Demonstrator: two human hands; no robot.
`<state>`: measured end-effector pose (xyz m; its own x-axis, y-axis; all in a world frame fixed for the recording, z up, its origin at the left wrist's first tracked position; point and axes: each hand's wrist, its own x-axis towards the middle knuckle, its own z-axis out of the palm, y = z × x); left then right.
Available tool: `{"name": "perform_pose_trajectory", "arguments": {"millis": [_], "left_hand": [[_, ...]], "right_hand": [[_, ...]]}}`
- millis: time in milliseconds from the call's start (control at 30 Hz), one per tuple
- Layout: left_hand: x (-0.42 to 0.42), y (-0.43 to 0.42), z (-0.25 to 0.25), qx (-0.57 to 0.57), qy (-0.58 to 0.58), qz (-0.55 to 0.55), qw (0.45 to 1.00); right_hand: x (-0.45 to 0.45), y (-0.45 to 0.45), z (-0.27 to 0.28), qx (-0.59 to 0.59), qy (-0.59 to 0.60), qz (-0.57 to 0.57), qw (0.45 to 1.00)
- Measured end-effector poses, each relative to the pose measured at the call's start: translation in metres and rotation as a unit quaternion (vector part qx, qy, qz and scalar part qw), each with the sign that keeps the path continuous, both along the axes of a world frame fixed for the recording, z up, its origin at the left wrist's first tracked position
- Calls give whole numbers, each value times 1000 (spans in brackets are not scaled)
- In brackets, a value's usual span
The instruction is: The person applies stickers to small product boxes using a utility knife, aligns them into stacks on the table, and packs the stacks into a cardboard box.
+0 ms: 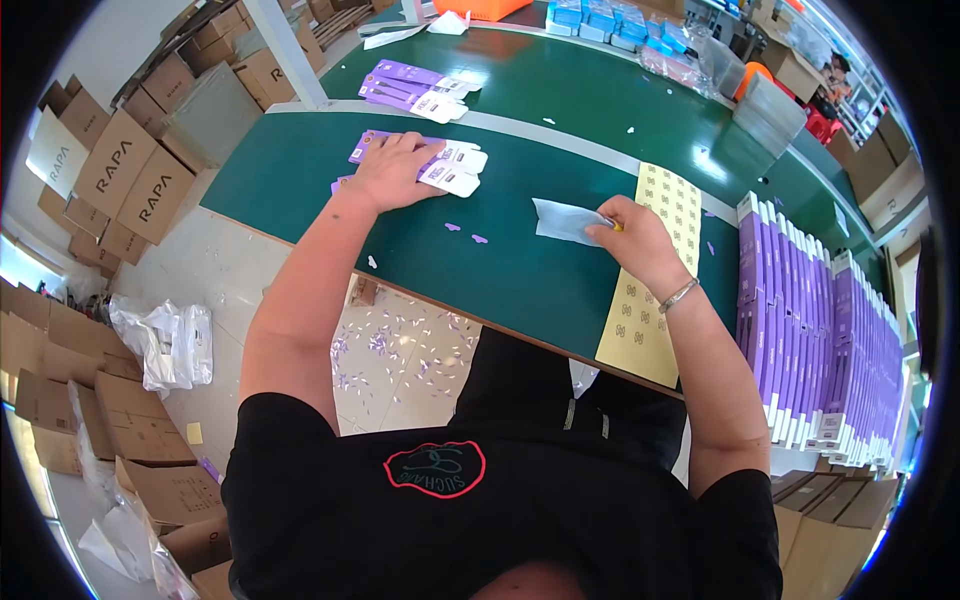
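Observation:
My left hand (395, 172) rests on flat purple-and-white cartons (455, 167), its fingers spread over their top and covering the middle. The cartons' white flaps stick out to the right of it. Over the table, my right hand (640, 242) is closed in a pinch on a thin, pale bluish sheet (567, 221) that extends to the left. Something small and yellow shows at those fingertips, mostly hidden. Below the right hand and wrist lies a long yellow sticker sheet (640, 325) with rows of dark printed marks.
Another group of purple-and-white cartons (420, 90) lies farther back on the green table (500, 290). Long rows of upright purple cartons (790, 320) stand at the right. Blue packs (610, 22) sit at the far side. Brown boxes (130, 170) are piled at the left; scraps (400, 350) litter the floor.

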<state>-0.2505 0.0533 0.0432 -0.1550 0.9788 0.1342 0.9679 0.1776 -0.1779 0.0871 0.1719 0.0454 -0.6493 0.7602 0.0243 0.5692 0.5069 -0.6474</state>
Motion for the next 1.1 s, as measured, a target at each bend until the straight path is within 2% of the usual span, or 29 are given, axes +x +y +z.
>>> {"name": "perform_pose_trajectory", "arguments": {"millis": [200, 267, 333, 367, 433, 500, 533, 567, 600, 667, 700, 833, 867, 1000, 1100], "left_hand": [[-5, 12, 2, -54, -46, 28, 997], [-30, 19, -6, 97, -47, -64, 992], [-46, 21, -10, 246, -45, -149, 957], [-40, 19, -4, 245, -43, -148, 957], [-5, 10, 36, 315, -183, -115, 924], [28, -2, 74, 378, -316, -84, 866], [38, -11, 85, 314, -462, -85, 825], [48, -19, 88, 240, -597, -81, 761], [61, -24, 84, 238, -596, -81, 762], [91, -26, 67, 120, -768, -178, 604], [102, -27, 58, 115, -771, -176, 601], [141, -30, 15, 20, -840, -261, 475], [149, -31, 7, 15, -845, -260, 467], [172, -31, -14, -46, -891, -266, 366], [187, -33, -16, -79, -894, -270, 349]], "right_hand": [[20, 0, 3, -46, 23, -14, 999], [28, 2, 4, -66, 46, -20, 997], [33, 4, 8, -84, 70, -21, 994], [33, 4, 12, -85, 71, -19, 994], [34, 3, 25, -100, 160, -6, 982], [36, 2, 40, -114, 251, 6, 961], [36, 0, 46, -114, 255, 7, 960], [36, -3, 52, -139, 300, 13, 944], [36, -8, 58, -165, 343, 18, 925], [38, -19, 64, -218, 424, 21, 879], [40, -24, 66, -221, 422, 15, 879], [51, -41, 71, -181, 480, 14, 858], [56, -43, 70, -182, 474, 6, 861], [70, -47, 67, -158, 470, 11, 868], [75, -51, 65, -100, 422, 29, 901]]}}
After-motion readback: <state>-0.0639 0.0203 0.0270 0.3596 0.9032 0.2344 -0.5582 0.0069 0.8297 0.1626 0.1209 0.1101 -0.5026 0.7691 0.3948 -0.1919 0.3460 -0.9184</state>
